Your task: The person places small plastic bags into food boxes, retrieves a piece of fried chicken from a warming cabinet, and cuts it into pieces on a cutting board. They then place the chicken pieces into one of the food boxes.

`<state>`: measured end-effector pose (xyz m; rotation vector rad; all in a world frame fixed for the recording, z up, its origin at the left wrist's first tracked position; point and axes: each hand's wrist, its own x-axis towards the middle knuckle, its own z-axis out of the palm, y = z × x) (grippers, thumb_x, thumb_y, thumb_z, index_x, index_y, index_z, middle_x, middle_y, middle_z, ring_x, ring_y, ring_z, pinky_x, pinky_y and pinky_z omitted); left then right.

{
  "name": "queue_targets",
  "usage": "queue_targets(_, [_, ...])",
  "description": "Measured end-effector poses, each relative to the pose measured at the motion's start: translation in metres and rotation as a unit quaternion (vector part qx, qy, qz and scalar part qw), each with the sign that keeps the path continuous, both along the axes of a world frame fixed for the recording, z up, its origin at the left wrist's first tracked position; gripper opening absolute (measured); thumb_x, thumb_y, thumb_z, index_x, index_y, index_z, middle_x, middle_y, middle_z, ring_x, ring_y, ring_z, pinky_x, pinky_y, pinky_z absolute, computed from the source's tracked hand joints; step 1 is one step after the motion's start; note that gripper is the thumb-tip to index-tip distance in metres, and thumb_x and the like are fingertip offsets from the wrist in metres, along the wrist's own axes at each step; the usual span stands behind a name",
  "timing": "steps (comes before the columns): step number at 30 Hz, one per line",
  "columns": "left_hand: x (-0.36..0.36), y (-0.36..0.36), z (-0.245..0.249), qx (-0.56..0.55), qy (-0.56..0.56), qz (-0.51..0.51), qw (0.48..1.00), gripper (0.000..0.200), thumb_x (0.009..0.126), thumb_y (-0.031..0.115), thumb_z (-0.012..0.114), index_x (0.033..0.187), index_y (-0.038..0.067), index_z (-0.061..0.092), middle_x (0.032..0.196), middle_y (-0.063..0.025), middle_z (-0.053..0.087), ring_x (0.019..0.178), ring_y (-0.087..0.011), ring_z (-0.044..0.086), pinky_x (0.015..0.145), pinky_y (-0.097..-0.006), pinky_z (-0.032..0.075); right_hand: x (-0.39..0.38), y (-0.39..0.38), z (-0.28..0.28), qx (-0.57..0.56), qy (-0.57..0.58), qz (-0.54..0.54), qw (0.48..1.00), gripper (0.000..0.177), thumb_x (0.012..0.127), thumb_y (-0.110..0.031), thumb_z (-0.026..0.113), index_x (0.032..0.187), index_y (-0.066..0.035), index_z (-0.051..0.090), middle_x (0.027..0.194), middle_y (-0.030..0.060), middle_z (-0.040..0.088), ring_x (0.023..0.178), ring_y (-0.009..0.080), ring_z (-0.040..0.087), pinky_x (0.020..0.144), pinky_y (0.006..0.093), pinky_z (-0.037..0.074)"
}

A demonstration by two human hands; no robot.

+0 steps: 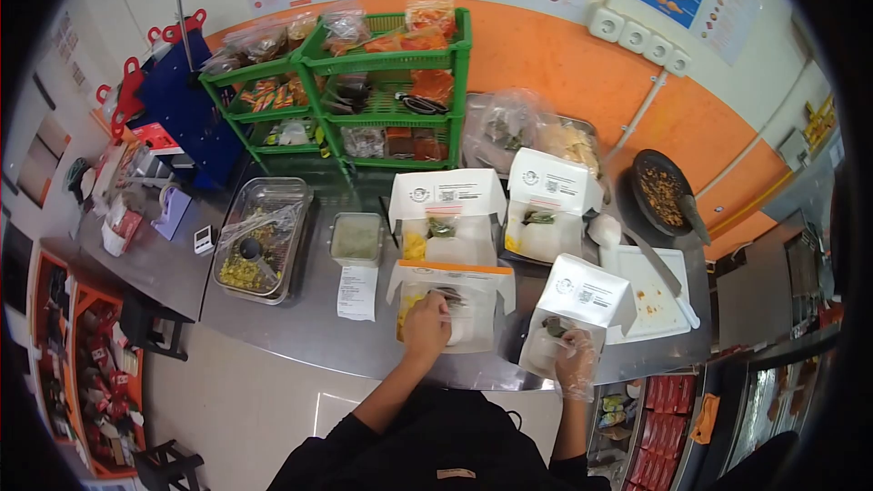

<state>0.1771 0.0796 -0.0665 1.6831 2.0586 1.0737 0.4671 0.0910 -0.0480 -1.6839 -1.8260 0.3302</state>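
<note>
My left hand (427, 324), bare, reaches into the front-left white takeaway box (482, 336). Its fingers are bent together over a dark packet (448, 295), and what they pinch is mostly hidden. Yellow food (408, 309) lies at that box's left side. On my right hand (575, 359) is a clear plastic glove. Its fingers are closed at a small clear bag of dark green leaves (554, 326) in the front-right box (589, 286). Behind stand two more open boxes, the back-left one (473, 241) and the back-right one (564, 236), each with a small bag of greens and yellow food.
Left are a glass dish of chopped greens (238, 268), a lidded tub (356, 238) and a paper receipt (357, 293). Right are a white cutting board (641, 309), a knife (657, 264) and a stone mortar (657, 186). A green rack (386, 64) stands at the back.
</note>
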Motion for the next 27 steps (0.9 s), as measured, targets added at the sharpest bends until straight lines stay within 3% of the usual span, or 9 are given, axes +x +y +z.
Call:
queue_targets(8, [-0.003,0.01,0.009,-0.096,0.064,-0.016,0.993,0.021,0.069,0.006,0.063,0.085,0.009,0.05,0.075,-0.0118,0.059,0.078,-0.0321,0.06,0.071,-0.0426,0.046,0.017,0.01,-0.001,-0.037,-0.059,0.016,0.997,0.014,0.073,-0.004,0.059,0.087,-0.007,0.061,0.097,0.0138,0.063,0.091,0.0358,0.06,0.077,0.0419,0.048])
queue_targets(10, [-0.005,0.009,0.018,-0.135,0.049,-0.03,0.989,0.023,0.069,0.007,0.064,0.088,0.01,0.051,0.077,-0.0128,0.06,0.081,-0.0328,0.061,0.073,-0.043,0.047,0.022,0.013,0.01,-0.124,-0.051,0.049,0.99,0.022,0.075,-0.007,0.062,0.097,-0.008,0.062,0.105,0.0151,0.062,0.098,0.0352,0.059,0.084,0.0411,0.047])
queue_targets(14, [-0.004,-0.005,0.03,-0.158,0.098,-0.051,0.981,0.031,0.073,0.017,0.067,0.099,0.006,0.053,0.106,-0.0162,0.057,0.104,-0.0328,0.054,0.087,-0.0434,0.044,0.023,0.011,0.058,-0.218,-0.082,0.074,0.97,0.047,0.075,-0.013,0.068,0.12,-0.009,0.056,0.119,0.0165,0.057,0.112,0.0331,0.053,0.096,0.04,0.042])
queue_targets(17, [0.002,-0.025,0.045,-0.157,0.146,-0.026,0.976,0.044,0.076,0.023,0.068,0.112,0.002,0.052,0.121,-0.0184,0.05,0.116,-0.0345,0.047,0.095,-0.0441,0.041,0.048,0.006,0.06,-0.242,-0.129,0.085,0.958,0.048,0.076,-0.016,0.069,0.121,-0.009,0.056,0.119,0.0163,0.058,0.113,0.033,0.053,0.097,0.0403,0.041])
queue_targets(19, [0.004,-0.038,0.07,-0.157,0.169,-0.008,0.973,0.052,0.077,0.026,0.069,0.118,0.001,0.051,0.126,-0.0189,0.047,0.119,-0.0356,0.044,0.098,-0.0443,0.04,0.03,0.015,0.117,-0.3,-0.164,0.079,0.936,0.047,0.077,-0.017,0.07,0.121,-0.01,0.056,0.117,0.0153,0.06,0.111,0.0322,0.054,0.097,0.0394,0.042])
queue_targets(22, [-0.005,-0.062,0.109,-0.124,0.111,-0.052,0.985,0.055,0.079,0.025,0.069,0.124,0.002,0.049,0.128,-0.019,0.047,0.119,-0.0365,0.045,0.099,-0.0419,0.039,0.019,0.032,0.143,-0.235,-0.113,0.126,0.957,0.042,0.079,-0.013,0.067,0.119,-0.009,0.058,0.107,0.0135,0.064,0.101,0.0306,0.059,0.089,0.0374,0.046])
queue_targets(24, [-0.023,-0.077,0.118,-0.183,-0.055,-0.159,0.969,0.05,0.081,0.022,0.067,0.124,0.004,0.049,0.126,-0.0183,0.047,0.117,-0.0364,0.045,0.099,-0.0403,0.04,0.003,0.045,0.149,-0.193,-0.099,0.155,0.964,0.039,0.079,-0.011,0.066,0.117,-0.009,0.059,0.107,0.0137,0.064,0.1,0.0307,0.06,0.088,0.0375,0.046])
queue_targets(25, [-0.033,-0.084,0.113,-0.186,-0.055,-0.157,0.968,0.05,0.081,0.022,0.067,0.124,0.004,0.049,0.126,-0.0183,0.047,0.117,-0.0364,0.045,0.099,-0.0403,0.04,-0.006,0.05,0.151,-0.152,-0.085,0.176,0.969,0.036,0.08,-0.01,0.065,0.115,-0.008,0.059,0.106,0.0138,0.064,0.099,0.0309,0.06,0.086,0.0377,0.046])
queue_targets(27, [-0.056,-0.097,0.102,-0.206,-0.085,-0.198,0.955,0.043,0.082,0.008,0.061,0.124,0.008,0.051,0.116,-0.016,0.051,0.107,-0.0344,0.051,0.091,-0.038,0.044,-0.025,0.055,0.145,-0.123,-0.092,0.192,0.969,0.037,0.08,-0.009,0.065,0.116,-0.008,0.059,0.105,0.0113,0.064,0.09,0.0264,0.06,0.084,0.0346,0.047])
